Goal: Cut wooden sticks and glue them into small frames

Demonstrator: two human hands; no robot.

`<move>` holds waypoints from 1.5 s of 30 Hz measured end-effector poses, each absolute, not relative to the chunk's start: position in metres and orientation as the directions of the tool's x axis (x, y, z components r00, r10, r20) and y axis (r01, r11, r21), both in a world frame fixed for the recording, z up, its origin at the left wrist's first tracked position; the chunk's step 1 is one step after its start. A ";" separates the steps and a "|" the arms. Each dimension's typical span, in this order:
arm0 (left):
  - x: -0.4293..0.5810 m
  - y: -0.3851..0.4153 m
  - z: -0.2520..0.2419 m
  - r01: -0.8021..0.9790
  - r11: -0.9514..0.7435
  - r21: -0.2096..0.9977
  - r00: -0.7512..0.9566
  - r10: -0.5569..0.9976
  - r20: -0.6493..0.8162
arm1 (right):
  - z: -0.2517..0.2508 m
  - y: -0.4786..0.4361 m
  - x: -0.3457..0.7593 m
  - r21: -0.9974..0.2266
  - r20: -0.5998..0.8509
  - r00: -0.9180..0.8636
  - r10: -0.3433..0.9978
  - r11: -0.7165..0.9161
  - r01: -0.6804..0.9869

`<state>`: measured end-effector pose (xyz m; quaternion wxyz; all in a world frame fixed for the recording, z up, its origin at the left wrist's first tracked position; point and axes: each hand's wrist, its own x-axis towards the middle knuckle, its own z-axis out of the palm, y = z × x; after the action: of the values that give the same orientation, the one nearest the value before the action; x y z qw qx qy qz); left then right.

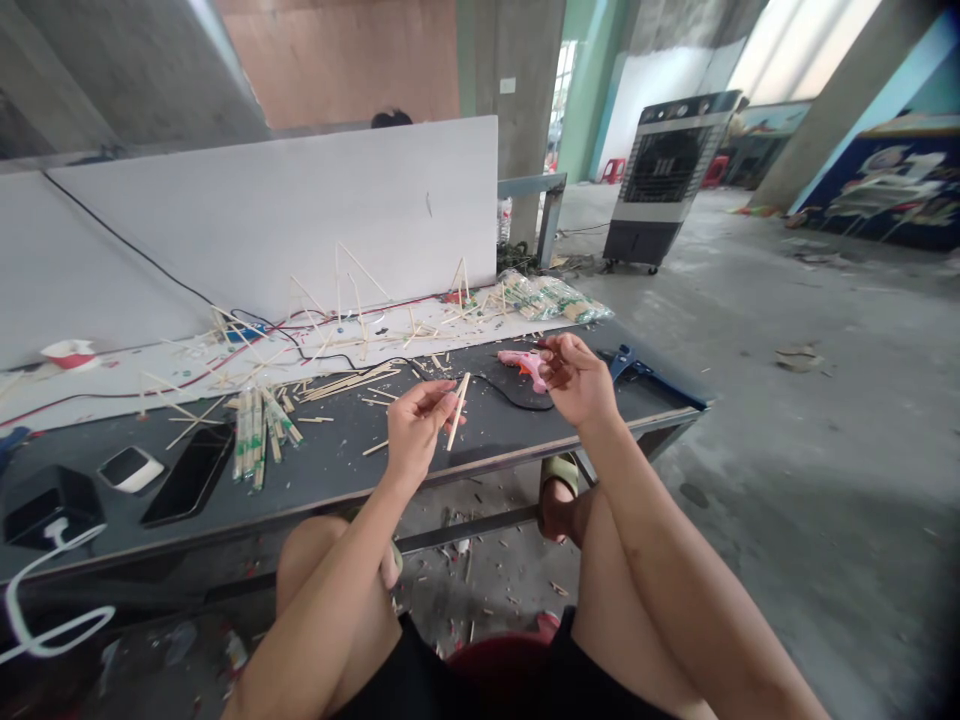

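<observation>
- A slim, straight wooden stick (458, 414) is pinched between the thumb and fingers of the left hand (425, 425), above the table's (487, 430) dark, smooth top, its upper end pointed just past twelve o'clock.
- The right hand (577, 382) is held with curled fingers, thumb near forefinger; whether anything is gripped cannot be told.
- Partly covered by it, a pink plastic glue gun (519, 359) is seen at two o'clock from the stick.
- At nine o'clock from the left hand, sticks are bundled in glossy, green-printed wrappers (251, 440).
- At three o'clock from the right hand, a long blue tool (651, 377) is laid.
</observation>
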<state>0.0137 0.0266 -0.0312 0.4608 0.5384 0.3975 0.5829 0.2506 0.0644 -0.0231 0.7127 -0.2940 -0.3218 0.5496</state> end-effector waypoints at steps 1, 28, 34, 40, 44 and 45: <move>0.013 0.027 -0.031 -0.100 -0.266 0.959 -0.003 0.964 0.267 | -0.023 0.065 0.256 -0.741 0.137 0.216 0.967 0.245 -0.625; 0.015 0.024 -0.029 -0.061 -0.377 0.924 -0.052 0.926 0.375 | -0.029 0.029 0.183 -0.913 0.399 -0.084 0.913 0.404 0.054; 0.014 0.021 -0.026 -0.029 -0.394 0.919 -0.019 0.919 0.394 | -0.027 0.032 0.188 -0.896 0.444 0.026 0.896 0.444 0.005; 0.015 0.018 -0.021 0.125 -0.440 0.889 0.016 0.897 0.442 | -0.020 0.030 0.201 -0.703 0.697 0.062 0.714 0.665 0.251; 0.017 0.018 -0.022 0.213 -0.450 0.868 0.029 0.890 0.454 | -0.020 0.030 0.200 -0.554 0.798 -0.037 0.602 0.756 0.350; 0.018 0.018 -0.022 0.227 -0.450 0.864 0.032 0.890 0.455 | -0.020 0.031 0.199 -0.526 0.809 -0.058 0.584 0.765 0.372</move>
<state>0.0176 0.0183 -0.0224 0.3028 0.6515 0.4285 0.5480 0.1994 0.0307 -0.0202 0.6012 -0.3312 -0.7219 0.0884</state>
